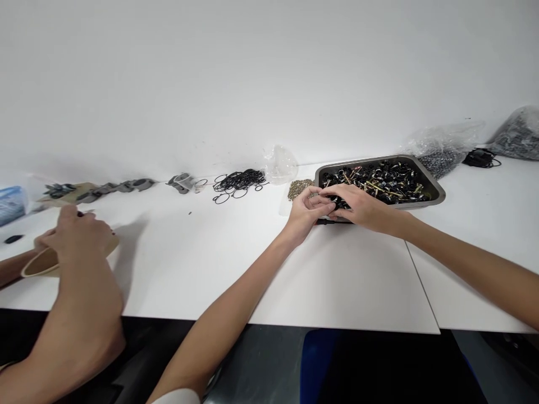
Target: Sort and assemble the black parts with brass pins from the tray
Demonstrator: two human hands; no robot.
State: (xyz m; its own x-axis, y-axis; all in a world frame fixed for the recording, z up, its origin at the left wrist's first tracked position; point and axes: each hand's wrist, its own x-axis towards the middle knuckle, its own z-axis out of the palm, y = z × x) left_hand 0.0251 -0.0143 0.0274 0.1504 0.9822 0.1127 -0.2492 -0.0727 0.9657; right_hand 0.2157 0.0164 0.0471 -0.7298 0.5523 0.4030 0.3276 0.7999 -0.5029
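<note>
My left hand point(306, 212) and my right hand point(357, 206) meet at the near left corner of a metal tray point(438, 193). Both have their fingers closed together, thumbs and fingertips touching. Something small and dark shows between them, but the fingers cover most of it and its kind cannot be made out. Inside the tray lies a heap of small black parts point(396, 175) mixed with brass-coloured pieces. Just below my fingers, a thin black tool-like handle point(325, 221) rests along the tray's near side. Left of the tray is a pile of small brass-coloured pieces point(298, 188).
Black rings point(240, 182) lie in a tangle near the wall, beside a clear plastic bag point(280, 164). Bags of dark parts point(442, 160) stand behind the tray. At left, a co-worker's hands point(78, 233) work over a beige container point(40, 266). A seam crosses the white table point(337, 280).
</note>
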